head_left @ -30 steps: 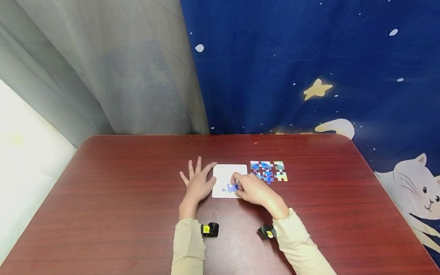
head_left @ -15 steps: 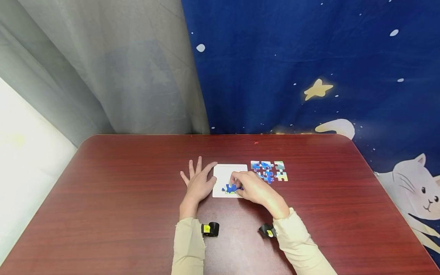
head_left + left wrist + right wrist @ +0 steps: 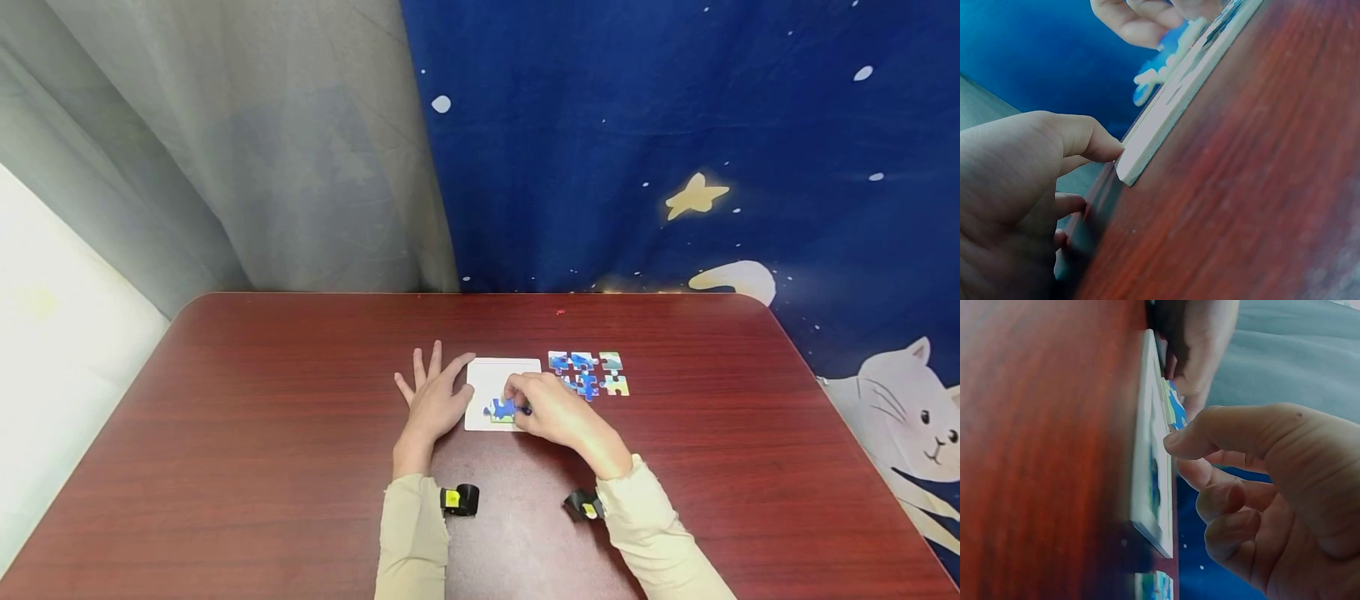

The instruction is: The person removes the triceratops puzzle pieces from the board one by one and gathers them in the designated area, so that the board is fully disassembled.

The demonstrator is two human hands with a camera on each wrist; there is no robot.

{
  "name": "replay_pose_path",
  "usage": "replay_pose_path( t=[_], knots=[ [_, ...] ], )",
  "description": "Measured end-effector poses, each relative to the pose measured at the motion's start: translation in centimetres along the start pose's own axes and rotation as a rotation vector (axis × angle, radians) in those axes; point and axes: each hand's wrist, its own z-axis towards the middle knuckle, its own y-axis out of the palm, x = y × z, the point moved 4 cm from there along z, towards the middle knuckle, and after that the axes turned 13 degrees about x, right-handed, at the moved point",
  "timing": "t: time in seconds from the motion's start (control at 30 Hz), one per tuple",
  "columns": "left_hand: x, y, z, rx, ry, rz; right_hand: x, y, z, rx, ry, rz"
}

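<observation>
A white puzzle tray lies flat on the table. My left hand rests at its left side with fingers spread; thumb and index finger touch the edge, as the left wrist view shows the tray right at a fingertip. With thumb and fingertips my right hand pinches a blue and green puzzle piece over the tray's lower part. In the right wrist view that piece stands tilted at the fingertips, and the other fingers are curled. Fingers partly hide a dark blue patch on the tray's right side.
Several loose puzzle pieces lie in two rows just right of the tray, partly behind the right hand. A small red mark shows near the table's far edge. Curtains hang behind the table.
The puzzle piece in my right fingers has shifted slightly and tilted, its picture now darker blue with a green lower edge. My left hand stays at the tray's edge.
</observation>
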Motion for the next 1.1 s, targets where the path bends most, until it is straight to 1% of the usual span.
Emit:
replay_pose_path(
  t=[0.13, 0.27, 0.4, 0.6, 0.8, 0.93, 1.1],
  knots=[
    [0.0, 0.0, 0.0, -0.002, 0.000, 0.001, 0.4, -0.9, 0.0, 0.008, 0.047, -0.007],
    [-0.1, 0.1, 0.0, -0.006, -0.003, 0.000, 1.2, -1.9, -0.2, 0.000, 0.103, -0.006],
    [-0.2, 0.2, 0.0, -0.012, -0.007, 0.001, 2.2, -3.0, -0.5, -0.011, 0.149, 0.001],
    [-0.2, 0.3, 0.1, -0.013, -0.005, -0.005, 4.0, -4.8, -1.2, -0.001, 0.195, 0.022],
    [-0.2, 0.3, 0.1, -0.015, -0.003, -0.001, 5.6, -6.5, -2.1, -0.005, 0.253, 0.004],
    [-0.2, 0.3, 0.1, -0.018, -0.004, -0.002, 6.3, -7.2, -2.5, -0.022, 0.299, -0.005],
    [-0.3, 0.2, 0.0, -0.016, -0.009, -0.011, 6.6, -7.6, -2.7, -0.014, 0.331, -0.009]
  ],
)
